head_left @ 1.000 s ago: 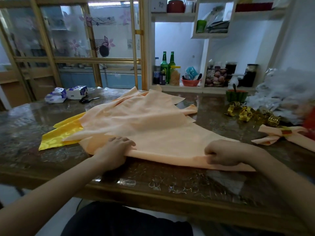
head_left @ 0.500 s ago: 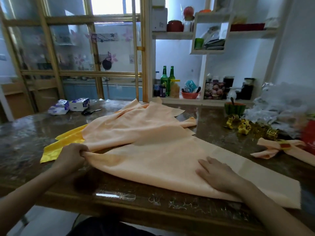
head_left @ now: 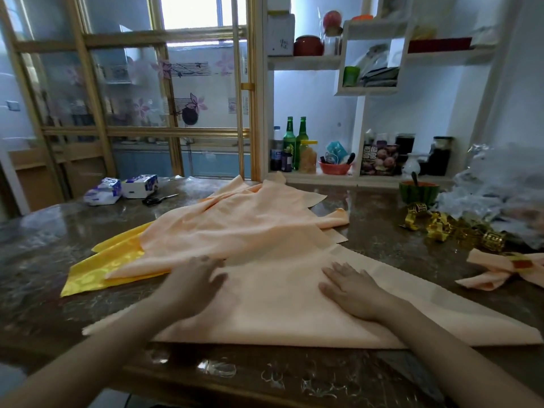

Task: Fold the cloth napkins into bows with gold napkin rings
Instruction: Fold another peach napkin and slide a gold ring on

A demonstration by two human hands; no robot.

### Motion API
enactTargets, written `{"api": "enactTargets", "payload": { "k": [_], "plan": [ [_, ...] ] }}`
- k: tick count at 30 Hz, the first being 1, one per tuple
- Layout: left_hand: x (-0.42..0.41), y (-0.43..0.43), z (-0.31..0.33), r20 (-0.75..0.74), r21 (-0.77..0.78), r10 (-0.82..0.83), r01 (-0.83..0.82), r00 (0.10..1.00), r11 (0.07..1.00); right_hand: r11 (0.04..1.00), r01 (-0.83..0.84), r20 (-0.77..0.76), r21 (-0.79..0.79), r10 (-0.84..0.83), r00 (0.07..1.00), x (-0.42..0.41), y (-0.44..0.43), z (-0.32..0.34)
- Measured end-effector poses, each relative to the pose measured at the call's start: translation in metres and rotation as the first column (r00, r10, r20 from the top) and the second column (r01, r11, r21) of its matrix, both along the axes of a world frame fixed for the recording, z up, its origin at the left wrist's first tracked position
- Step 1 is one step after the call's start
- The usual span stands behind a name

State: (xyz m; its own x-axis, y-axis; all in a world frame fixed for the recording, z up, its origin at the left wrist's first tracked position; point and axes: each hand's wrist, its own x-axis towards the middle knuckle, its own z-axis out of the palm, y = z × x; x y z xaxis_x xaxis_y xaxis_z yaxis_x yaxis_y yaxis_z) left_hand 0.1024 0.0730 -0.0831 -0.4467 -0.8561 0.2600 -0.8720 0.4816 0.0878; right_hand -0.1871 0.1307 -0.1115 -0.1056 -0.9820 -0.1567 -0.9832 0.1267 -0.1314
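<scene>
A peach cloth napkin (head_left: pixel 270 313) lies spread flat on the dark table (head_left: pixel 44 254) in front of me. My left hand (head_left: pixel 194 287) rests flat on its left part with fingers spread. My right hand (head_left: pixel 353 290) presses flat on its right part. Behind it lies a rumpled pile of peach napkins (head_left: pixel 241 222) over a yellow napkin (head_left: pixel 97 269). Several gold napkin rings (head_left: pixel 438 228) lie at the right. A finished peach bow (head_left: pixel 506 269) with a gold ring sits at the right edge.
Tissue packs (head_left: pixel 123 188) and black scissors (head_left: pixel 157 199) lie at the far left. A green watermelon-shaped bowl (head_left: pixel 418 192) and crumpled clear plastic (head_left: pixel 500 189) stand at the far right. Shelves with bottles (head_left: pixel 294 142) rise behind the table.
My left hand let go of the napkin's left edge and moved right, now flat on the cloth. The napkin is spread out wider and flatter. The right hand stays pressed on it.
</scene>
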Motion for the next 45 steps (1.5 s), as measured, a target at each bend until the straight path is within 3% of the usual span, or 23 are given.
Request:
{"api": "enactTargets", "payload": {
  "k": [2, 5, 7, 9, 11, 14, 16, 19, 21, 25, 26, 28, 30, 32, 35, 42, 45],
  "plan": [
    [-0.029, 0.014, -0.008, -0.035, -0.006, -0.168, 0.168, 0.985, 0.986, 0.998, 0.057, -0.013, -0.029, -0.058, 0.998, -0.007, -0.019, 0.000],
    [-0.054, 0.039, -0.011, 0.020, 0.093, -0.458, 0.454, 0.889, 0.886, 0.995, 0.047, -0.059, -0.088, -0.052, 0.997, -0.011, -0.033, 0.001],
    [-0.063, 0.046, -0.011, 0.083, 0.136, -0.534, 0.521, 0.841, 0.842, 0.983, 0.033, -0.007, -0.183, -0.035, 0.999, -0.008, -0.033, 0.004],
    [-0.065, 0.044, -0.009, 0.124, 0.161, -0.514, 0.493, 0.849, 0.855, 0.974, 0.039, 0.271, -0.222, 0.023, 0.962, 0.000, -0.018, 0.014],
    [-0.068, 0.036, -0.007, 0.214, 0.159, -0.452, 0.426, 0.866, 0.891, 0.989, -0.028, 0.494, -0.146, 0.097, 0.864, -0.001, 0.009, 0.028],
    [-0.069, 0.029, -0.007, 0.246, 0.146, -0.357, 0.329, 0.901, 0.933, 0.973, -0.205, 0.349, 0.103, 0.157, 0.924, -0.008, 0.049, 0.035],
    [-0.069, 0.026, -0.008, 0.216, 0.159, -0.343, 0.314, 0.914, 0.936, 0.976, -0.215, 0.227, 0.049, 0.198, 0.953, -0.010, 0.063, 0.029],
    [-0.067, 0.028, -0.005, 0.199, 0.140, -0.357, 0.334, 0.912, 0.932, 0.970, -0.168, 0.110, -0.177, 0.189, 0.976, -0.006, 0.066, 0.025],
    [-0.067, 0.037, -0.004, 0.211, 0.137, -0.373, 0.350, 0.904, 0.927, 0.977, -0.135, 0.006, -0.166, 0.138, 0.990, -0.003, 0.076, 0.031],
    [-0.062, 0.058, 0.000, 0.217, 0.208, -0.444, 0.403, 0.870, 0.891, 0.982, -0.187, -0.125, 0.029, 0.189, 0.974, 0.005, 0.110, 0.054],
    [-0.060, 0.065, 0.002, 0.225, 0.244, -0.466, 0.413, 0.856, 0.877, 0.977, -0.195, -0.111, 0.089, 0.205, 0.973, 0.007, 0.119, 0.059],
    [-0.058, 0.077, 0.006, 0.251, 0.361, -0.464, 0.362, 0.850, 0.859, 0.966, -0.185, 0.070, 0.182, 0.175, 0.982, 0.008, 0.132, 0.063],
    [-0.059, 0.080, 0.010, 0.144, 0.526, -0.422, 0.292, 0.895, 0.799, 0.974, -0.149, 0.246, 0.173, 0.104, 0.964, 0.005, 0.134, 0.057],
    [-0.062, 0.077, 0.006, 0.021, 0.580, -0.330, 0.258, 0.944, 0.773, 0.991, -0.084, 0.167, 0.100, 0.067, 0.984, 0.001, 0.124, 0.042],
    [-0.069, 0.074, -0.013, 0.160, 0.502, -0.234, 0.125, 0.959, 0.856, 0.995, -0.057, 0.016, 0.078, 0.056, 0.998, 0.003, 0.110, 0.021],
    [-0.076, 0.070, -0.032, 0.220, 0.422, -0.185, 0.077, 0.958, 0.903, 0.999, -0.042, 0.040, 0.035, 0.041, 0.998, -0.004, 0.092, 0.002],
    [-0.075, 0.063, -0.034, 0.140, 0.409, -0.153, 0.084, 0.978, 0.909, 0.997, -0.043, 0.011, 0.057, 0.043, 0.999, -0.007, 0.089, 0.000]
  ]
}}
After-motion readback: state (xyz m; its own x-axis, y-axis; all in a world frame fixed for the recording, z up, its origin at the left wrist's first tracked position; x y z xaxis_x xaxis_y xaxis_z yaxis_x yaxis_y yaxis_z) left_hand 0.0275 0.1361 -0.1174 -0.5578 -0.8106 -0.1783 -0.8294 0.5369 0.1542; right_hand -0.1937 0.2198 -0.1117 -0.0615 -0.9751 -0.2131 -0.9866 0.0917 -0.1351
